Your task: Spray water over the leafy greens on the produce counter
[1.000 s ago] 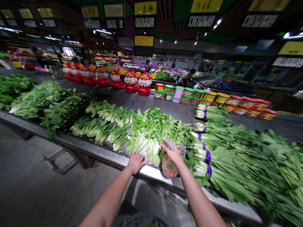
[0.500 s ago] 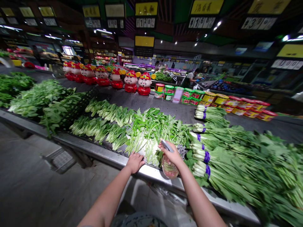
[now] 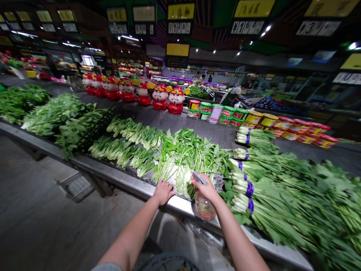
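My right hand (image 3: 207,187) is wrapped round the neck of a clear spray bottle (image 3: 205,207), whose grey head points away over the produce. The bottle hangs at the stand's metal front edge (image 3: 180,204). My left hand (image 3: 163,192) lies open on that edge, palm down. Beyond both hands, loose leafy greens with long stems (image 3: 194,152) spread over a perforated black mat. Small pale-stemmed bok choy (image 3: 121,152) lies in two rows to the left. Right of my right hand are bundles of greens (image 3: 270,184) bound with purple tape (image 3: 250,189).
Red figurine jars (image 3: 176,100) and stacked tubs (image 3: 234,114) line the back of the stand. More greens (image 3: 53,113) pile up at the left beside a black crate wall (image 3: 94,130). Price signs (image 3: 180,20) hang overhead. A person (image 3: 232,94) bends over another counter in the background.
The view has swung slightly left, so the stand appears further right. My right hand and the spray bottle sit slightly lower in view. My left hand stays on the edge.
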Tool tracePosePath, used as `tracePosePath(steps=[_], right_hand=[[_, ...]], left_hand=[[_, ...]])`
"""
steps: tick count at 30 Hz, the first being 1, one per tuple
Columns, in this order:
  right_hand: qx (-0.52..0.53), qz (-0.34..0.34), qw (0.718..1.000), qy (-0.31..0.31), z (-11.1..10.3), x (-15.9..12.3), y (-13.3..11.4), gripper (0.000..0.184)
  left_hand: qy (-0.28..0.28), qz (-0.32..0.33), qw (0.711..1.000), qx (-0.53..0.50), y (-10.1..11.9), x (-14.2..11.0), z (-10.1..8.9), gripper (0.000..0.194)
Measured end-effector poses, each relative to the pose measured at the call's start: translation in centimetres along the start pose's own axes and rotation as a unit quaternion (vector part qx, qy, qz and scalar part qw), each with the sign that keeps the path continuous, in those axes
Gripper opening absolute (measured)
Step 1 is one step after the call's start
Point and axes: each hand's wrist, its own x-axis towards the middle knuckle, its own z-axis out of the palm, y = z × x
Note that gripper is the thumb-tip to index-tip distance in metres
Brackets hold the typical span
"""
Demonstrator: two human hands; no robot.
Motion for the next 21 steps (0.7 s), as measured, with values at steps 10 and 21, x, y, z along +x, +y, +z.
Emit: tracePosePath(steps=[10, 21], right_hand=[[0.03, -0.011, 0.998, -0.058, -0.5, -1.1, -0.5, 0.029], [-0.006, -0.02, 0.998, -0.057, -0.1, -1.7, -0.2, 0.017]], left_hand=[[-0.001, -0.002, 1.0, -0.004, 0.0, 0.1, 0.1, 0.038], [0.003, 0.0, 1.0, -0.003, -0.1, 0.1, 0.3, 0.038]])
